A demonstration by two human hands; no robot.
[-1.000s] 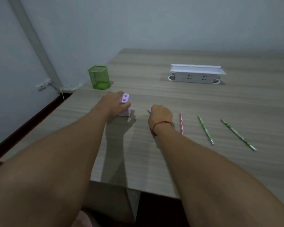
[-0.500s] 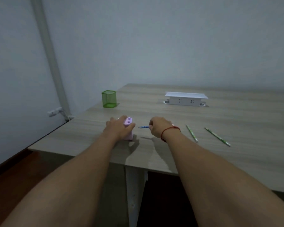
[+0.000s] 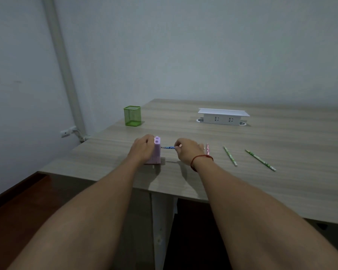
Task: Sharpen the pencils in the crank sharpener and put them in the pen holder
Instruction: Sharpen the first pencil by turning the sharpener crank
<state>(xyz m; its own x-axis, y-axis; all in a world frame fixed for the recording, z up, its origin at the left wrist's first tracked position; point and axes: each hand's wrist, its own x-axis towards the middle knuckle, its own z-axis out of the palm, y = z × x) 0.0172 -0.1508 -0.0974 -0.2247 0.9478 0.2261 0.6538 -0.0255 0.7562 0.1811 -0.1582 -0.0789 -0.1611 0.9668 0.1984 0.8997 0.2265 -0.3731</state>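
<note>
Step in hand: feeding the first pencil into the sharpener. Left hand grip is wrapped on the pink crank sharpener near the desk front edge, bracing it. Right hand grip pinches the blue pencil at its back end; pencil lies level, tip at the sharpener's right face, at 9 o'clock from the right hand. Can't tell if the tip is seated in the hole.

Next move likely calls for pushing the pencil straight in, then cranking while the body is held down.

Pink pencil just at 3 o'clock of the right hand, two green pencils further out, all flat and loose. Far at 11 o'clock: green mesh pen holder, upright, looks empty.
</note>
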